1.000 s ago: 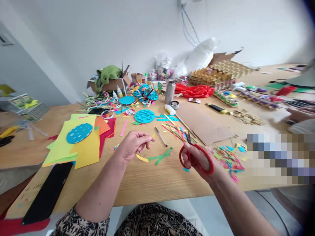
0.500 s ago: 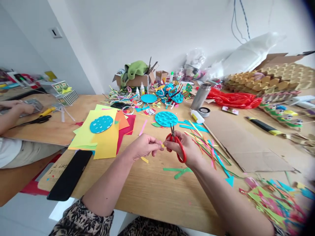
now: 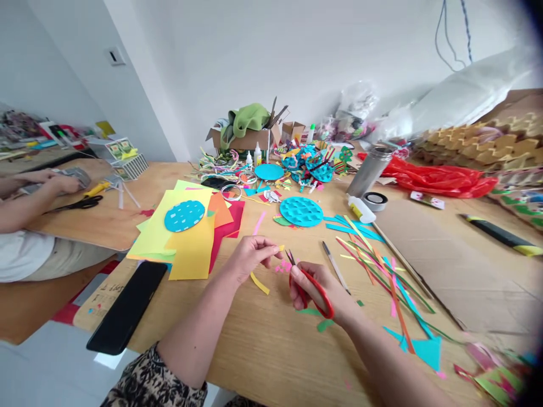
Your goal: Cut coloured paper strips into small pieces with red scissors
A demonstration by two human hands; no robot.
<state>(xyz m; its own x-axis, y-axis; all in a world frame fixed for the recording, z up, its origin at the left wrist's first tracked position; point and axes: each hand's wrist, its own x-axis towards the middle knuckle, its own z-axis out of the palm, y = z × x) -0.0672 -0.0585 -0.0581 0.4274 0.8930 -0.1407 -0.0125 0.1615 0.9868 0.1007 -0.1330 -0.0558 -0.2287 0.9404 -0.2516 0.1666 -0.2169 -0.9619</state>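
My left hand (image 3: pixel 256 255) pinches a small yellow piece of paper (image 3: pixel 281 248) between thumb and fingertips. In my right hand (image 3: pixel 316 291) are red-handled scissors (image 3: pixel 323 304), their blades pointing up and left, just short of the yellow piece. Tiny pink paper bits (image 3: pixel 283 267) lie on the table between the hands. A curved yellow strip (image 3: pixel 259 284) lies below my left hand, and green paper scraps (image 3: pixel 324 325) lie partly under my right. A pen (image 3: pixel 336 268) rests to the right, and a blue textured paper disc (image 3: pixel 301 211) lies beyond the hands.
Left lie coloured paper sheets (image 3: pixel 189 261) with a spotted blue disc (image 3: pixel 184 216), and a black phone (image 3: pixel 127 305). Right are paper strips (image 3: pixel 394 280), cardboard (image 3: pixel 445 271), a steel flask (image 3: pixel 370 172) and a cutter (image 3: pixel 500 233). A co-worker's hands (image 3: pixel 63 183) are at far left.
My right hand with the scissors has drawn down and away from my left hand. The pen and pink bits now show. The view has shifted right.
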